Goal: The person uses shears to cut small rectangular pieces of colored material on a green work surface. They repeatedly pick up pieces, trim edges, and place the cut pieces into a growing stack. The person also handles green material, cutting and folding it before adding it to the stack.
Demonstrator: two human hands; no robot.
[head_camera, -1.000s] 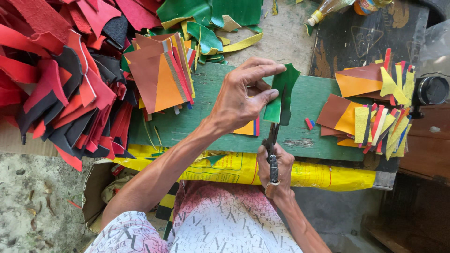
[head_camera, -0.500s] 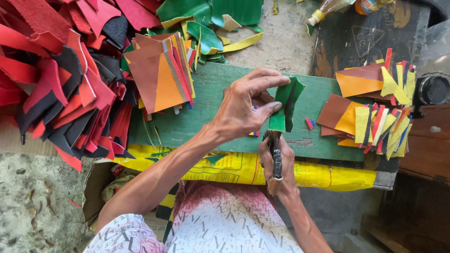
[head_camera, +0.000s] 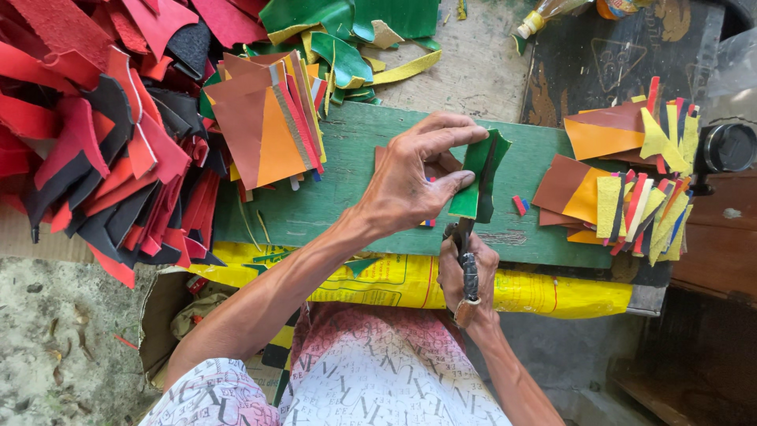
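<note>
So the green strip (head_camera: pixel 479 175) runs roughly up-down from where we're looking, long axis pointing away from the body w/ a slight lean to the right at the top. It's sitting over the green board (head_camera: pixel 347 181), just right of center, lower end right above the knife.

Left hand (head_camera: pixel 414 183) is pinching it: thumb on the lower part, index curled over the top edge, other fingers bent loosely behind. Not spread, not a fist, more like a half-closed claw on the strip. There's a brown piece under the palm too, touching it afaict.

Right hand (head_camera: pixel 467 272) is wrapped tight around the knife (head_camera: pixel 465 264), dark handle running along the palm, blade end aimed up at the bottom of the strip. Can't tell if the blade's actually touching the strip.

Materials: the strip looks like glossy leather or vinyl, slightly folded/curled lengthwise. Board is painted wood, scuffed. Left of it is a big red and black scrap pile (head_camera: pixel 95 134), jagged offcuts. An orange/brown stack (head_camera: pixel 264 126) of squarish sheets sits on the board's left end. Right side has a cut-piece stack (head_camera: pixel 631 197), brown, orange, yellow, thin strips mixed in. Yellow woven sack (head_camera: pixel 378 280) lies under the board's near edge, over our lap.
</note>
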